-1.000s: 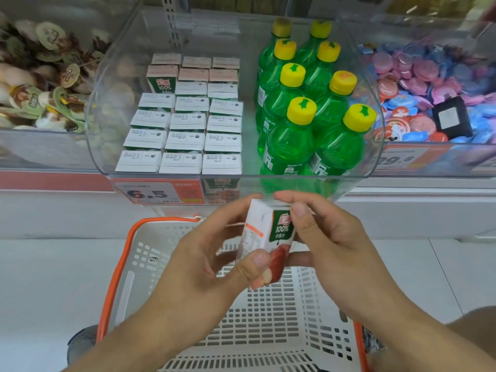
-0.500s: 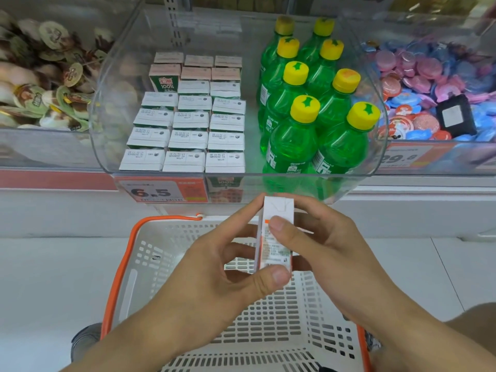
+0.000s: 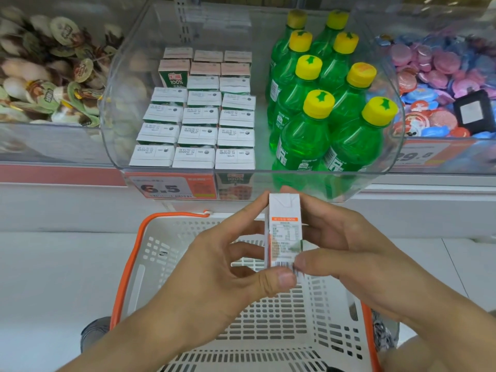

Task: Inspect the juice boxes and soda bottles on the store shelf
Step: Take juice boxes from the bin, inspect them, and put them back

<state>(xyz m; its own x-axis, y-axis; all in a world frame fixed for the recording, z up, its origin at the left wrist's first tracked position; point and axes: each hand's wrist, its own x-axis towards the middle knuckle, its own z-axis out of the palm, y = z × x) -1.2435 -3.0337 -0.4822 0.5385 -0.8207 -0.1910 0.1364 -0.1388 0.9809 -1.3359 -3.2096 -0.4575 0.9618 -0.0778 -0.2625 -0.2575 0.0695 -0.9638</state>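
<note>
A small white juice box (image 3: 284, 232) stands upright between my hands, above the basket, its narrow printed side with a barcode turned toward me. My left hand (image 3: 225, 267) pinches it, thumb at the bottom corner and fingers along its left face. My right hand (image 3: 346, 251) holds its right side, thumb across the lower front. In the clear shelf bin (image 3: 303, 171), several rows of white-topped juice boxes (image 3: 196, 130) fill the left half. Several green soda bottles (image 3: 319, 114) with yellow caps stand in the right half.
A white shopping basket (image 3: 268, 331) with an orange rim sits below my hands. A price tag reading 6.5 (image 3: 163, 187) hangs on the bin front. Bins of round packaged snacks flank it, brown and green ones (image 3: 45, 76) left, pink and blue ones (image 3: 440, 76) right.
The juice box has been turned in my hands from its green and red front face to its narrow printed side. It now stands more upright.
</note>
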